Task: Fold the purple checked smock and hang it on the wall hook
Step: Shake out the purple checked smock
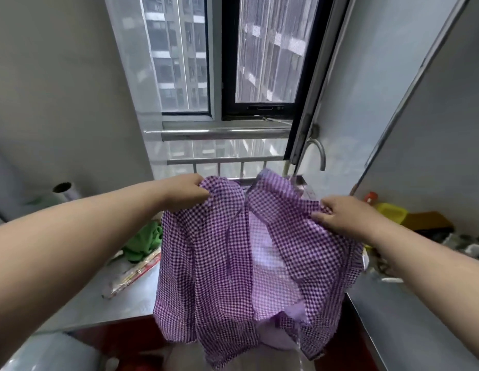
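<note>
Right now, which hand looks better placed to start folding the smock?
Probably the right hand: it pinches the purple checked smock at the open flap that shows the pale lining. The left hand grips the other top corner and can hold.

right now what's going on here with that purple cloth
A person is holding up a purple checked smock in front of a window, above a steel counter. The left hand grips one top corner and the right hand grips the other, so the garment hangs spread open. It is not folded yet, and no wall hook is in view.
</note>
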Demonstrator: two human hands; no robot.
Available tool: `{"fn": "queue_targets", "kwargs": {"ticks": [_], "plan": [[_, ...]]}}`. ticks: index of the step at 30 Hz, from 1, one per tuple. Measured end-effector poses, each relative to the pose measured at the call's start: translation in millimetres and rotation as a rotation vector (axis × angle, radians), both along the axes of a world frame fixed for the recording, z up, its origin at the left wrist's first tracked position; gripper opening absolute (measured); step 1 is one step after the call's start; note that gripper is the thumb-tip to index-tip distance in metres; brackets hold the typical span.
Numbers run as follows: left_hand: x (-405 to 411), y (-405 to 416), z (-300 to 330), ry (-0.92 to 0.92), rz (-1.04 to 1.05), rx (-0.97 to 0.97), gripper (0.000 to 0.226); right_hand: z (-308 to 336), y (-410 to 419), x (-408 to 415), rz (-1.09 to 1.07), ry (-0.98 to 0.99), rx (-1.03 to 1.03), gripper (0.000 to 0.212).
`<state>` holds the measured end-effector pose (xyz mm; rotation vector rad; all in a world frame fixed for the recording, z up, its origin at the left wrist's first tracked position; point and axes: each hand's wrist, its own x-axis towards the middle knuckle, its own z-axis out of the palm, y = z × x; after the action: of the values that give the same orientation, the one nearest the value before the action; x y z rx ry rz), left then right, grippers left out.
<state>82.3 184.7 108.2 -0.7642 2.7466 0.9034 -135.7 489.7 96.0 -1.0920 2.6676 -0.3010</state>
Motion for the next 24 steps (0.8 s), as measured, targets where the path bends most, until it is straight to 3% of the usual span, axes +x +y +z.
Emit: {"fn": "queue_targets", "kwargs": {"ticks": [3,6,10,16,22,24], "plan": [[-2.6,-1.1,-2.5,-0.038,0.026,-0.099,0.023,-11.9,4.8,-2.7,-0.049,-0.102,-0.178,0.035],[-7.2,-1.1,-5.1,-0.047,0.011,-0.16,0.014,-17.3,5.6,-6.5,0.01,-0.195,-0.186,0.014],[-19.2,7.2,-5.8,-0.037,0.002,-0.168,0.023,-13.7,4.1,-13.5,0.12,-0.27,-0.102,0.044],[-30.7,9.1,-11.5,-0.085,0.017,-0.154,0.024,-22.3,-12.8,-31.0,0.211,-0.311,0.037,0.052],[-34.2,-10.9,-26.3,-0.088,0.089,-0.168,0.02,-54.9,-43.5,-51.6,0.14,-0.208,-0.04,0.023],[-39.6,-20.4,-32.9,-0.082,0.101,-0.193,0.021,-63.2,-57.8,-57.6,0.105,-0.183,-0.045,0.025]]}}
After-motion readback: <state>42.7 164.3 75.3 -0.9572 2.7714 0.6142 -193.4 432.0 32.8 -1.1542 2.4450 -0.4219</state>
